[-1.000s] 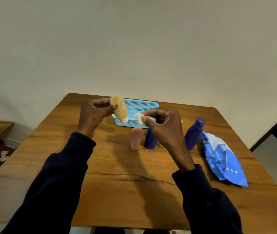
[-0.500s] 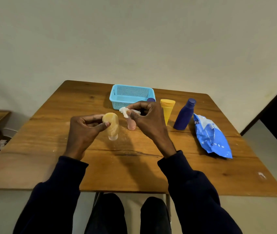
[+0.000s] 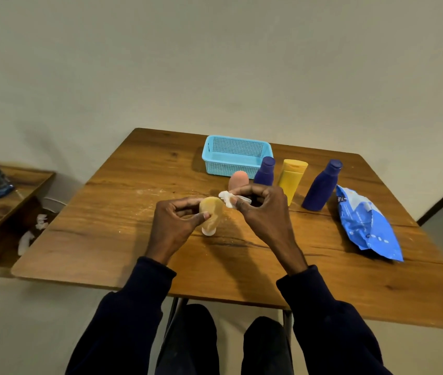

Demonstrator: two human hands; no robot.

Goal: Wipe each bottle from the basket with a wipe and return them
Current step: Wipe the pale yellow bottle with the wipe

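Wooden table (image 3: 123, 212) by beige wall (image 3: 215, 63), left hand (image 3: 173, 226) gripping amber bottle (image 3: 210, 213), right hand (image 3: 262, 212) pinching wipe (image 3: 227, 197)

Amber bottle (image 3: 210, 214) cap-down, white wipe (image 3: 228, 198) beside

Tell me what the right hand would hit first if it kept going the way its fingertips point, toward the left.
Likely the amber bottle in the left hand; the right hand and its wipe sit just beside it, though depth is unclear.
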